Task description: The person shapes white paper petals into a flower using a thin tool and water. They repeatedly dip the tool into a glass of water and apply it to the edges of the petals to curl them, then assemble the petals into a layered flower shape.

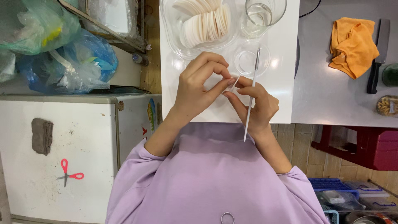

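Observation:
My left hand point(199, 85) and my right hand point(259, 105) meet over a white board point(282, 83), pinching a small thin white round wrapper point(234, 84) between their fingertips. My right hand also grips a long thin white stick point(251, 97) that runs from the small clear dish point(244, 62) down past my wrist. A clear bowl point(172, 25) with several stacked white round wrappers point(205, 23) stands at the board's far left. A clear glass point(263, 14) of water stands beside it.
An orange cloth point(352, 41), a black-handled knife point(378, 54) and a jar point(387, 105) lie on the grey counter at right. Left is a white cabinet top with red scissors point(68, 172), plastic bags point(62, 49) behind. A red stool point(365, 145) stands below the counter.

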